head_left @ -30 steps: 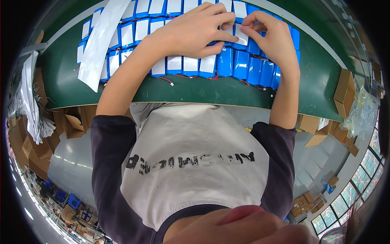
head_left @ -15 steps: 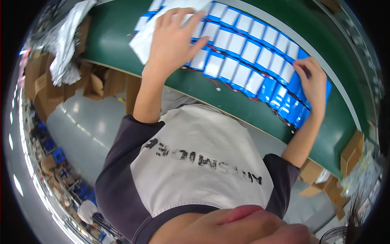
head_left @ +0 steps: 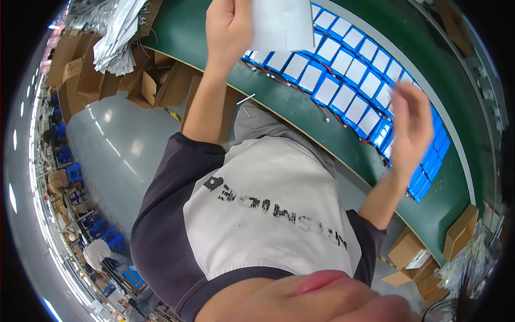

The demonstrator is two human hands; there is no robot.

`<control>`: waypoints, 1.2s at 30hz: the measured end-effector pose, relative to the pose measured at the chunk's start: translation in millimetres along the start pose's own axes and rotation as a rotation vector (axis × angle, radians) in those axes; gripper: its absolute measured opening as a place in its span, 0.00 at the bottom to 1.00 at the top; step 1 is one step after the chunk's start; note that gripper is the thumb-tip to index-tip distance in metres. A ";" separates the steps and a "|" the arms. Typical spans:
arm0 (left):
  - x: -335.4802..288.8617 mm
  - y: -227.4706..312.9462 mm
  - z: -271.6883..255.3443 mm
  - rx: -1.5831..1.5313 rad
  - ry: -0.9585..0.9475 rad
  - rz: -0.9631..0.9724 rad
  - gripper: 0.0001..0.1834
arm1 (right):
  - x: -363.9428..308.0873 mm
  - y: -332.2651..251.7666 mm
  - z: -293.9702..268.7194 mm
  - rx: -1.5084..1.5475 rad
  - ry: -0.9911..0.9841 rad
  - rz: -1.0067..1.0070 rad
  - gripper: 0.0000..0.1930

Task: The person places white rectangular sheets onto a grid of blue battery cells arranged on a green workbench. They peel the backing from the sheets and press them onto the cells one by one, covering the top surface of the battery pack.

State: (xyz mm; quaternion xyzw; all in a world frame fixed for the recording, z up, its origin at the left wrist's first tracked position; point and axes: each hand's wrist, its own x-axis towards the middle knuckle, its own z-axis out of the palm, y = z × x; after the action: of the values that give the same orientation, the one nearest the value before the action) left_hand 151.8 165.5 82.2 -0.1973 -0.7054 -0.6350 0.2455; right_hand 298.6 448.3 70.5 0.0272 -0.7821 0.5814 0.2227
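My left hand (head_left: 228, 33) is closed on a white sheet (head_left: 283, 24) at the top, raised over the left end of the rows of battery packs. My right hand (head_left: 412, 126) hovers over the right part of the rows, its fingers smeared by motion, so anything in them cannot be made out. Blue-wrapped battery packs (head_left: 343, 63) lie side by side in several rows on the green table (head_left: 252, 96). White rectangles cover the tops of most packs. At the right end the packs (head_left: 429, 169) show plain blue. Red and black wires with small white connectors (head_left: 328, 119) stick out along the near side.
Cardboard boxes (head_left: 88, 88) stand to the left, with a bundle of white strips (head_left: 119, 40) hanging over them. Another open box (head_left: 460, 233) and clear plastic bags (head_left: 465, 263) are by the right table end. A pale strip (head_left: 462, 161) runs along the far side.
My left hand has lifted the white sheet off the packs. My right hand has pulled away from the right-end packs, and now blurs above them. The whole view has shifted slightly.
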 end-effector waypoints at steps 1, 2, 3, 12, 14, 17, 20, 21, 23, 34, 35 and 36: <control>-1.6 11.4 14.0 -0.056 0.015 0.034 0.15 | 2.9 0.3 22.3 0.007 0.023 -0.062 0.15; -7.8 14.4 24.6 -0.112 0.006 -0.026 0.15 | 6.8 -4.8 41.1 0.045 -0.003 -0.054 0.21; -14.4 15.0 34.1 -0.165 -0.006 -0.081 0.15 | 10.6 -4.3 55.7 0.170 -0.037 -0.039 0.24; -42.6 29.0 69.5 -0.309 0.018 -0.138 0.12 | -7.7 -20.3 85.5 -0.391 0.212 -0.490 0.24; -55.8 22.9 68.6 -0.338 0.012 -0.200 0.13 | -12.7 -7.2 88.6 -0.392 0.247 -0.454 0.22; -56.5 14.5 67.6 -0.317 -0.050 -0.262 0.14 | -17.2 -5.9 88.8 -0.389 0.273 -0.457 0.16; -58.2 6.9 65.0 -0.292 -0.113 -0.337 0.16 | -24.2 5.0 92.9 -0.322 0.368 -0.489 0.16; -59.5 2.9 68.4 -0.303 -0.099 -0.351 0.17 | -24.9 8.7 90.1 -0.358 0.407 -0.582 0.15; -61.4 -7.4 81.6 -0.358 -0.048 -0.422 0.18 | -36.5 -2.4 84.0 -0.328 0.406 -0.636 0.14; -42.5 -25.2 44.7 0.835 -0.219 -0.071 0.19 | -74.2 30.5 -77.2 -0.149 0.129 0.252 0.11; -42.6 -21.6 45.1 0.797 -0.180 0.019 0.18 | -73.7 37.3 -84.2 -0.169 0.074 0.235 0.12; -40.4 -18.1 45.7 0.757 -0.141 0.114 0.16 | -71.4 41.1 -86.3 -0.186 0.023 0.214 0.12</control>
State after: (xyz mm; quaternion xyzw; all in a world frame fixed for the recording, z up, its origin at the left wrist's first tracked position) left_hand 169.1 210.2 40.3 -0.1746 -0.8930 -0.2999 0.2867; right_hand 377.7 525.6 25.9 -0.0840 -0.8284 0.5271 0.1700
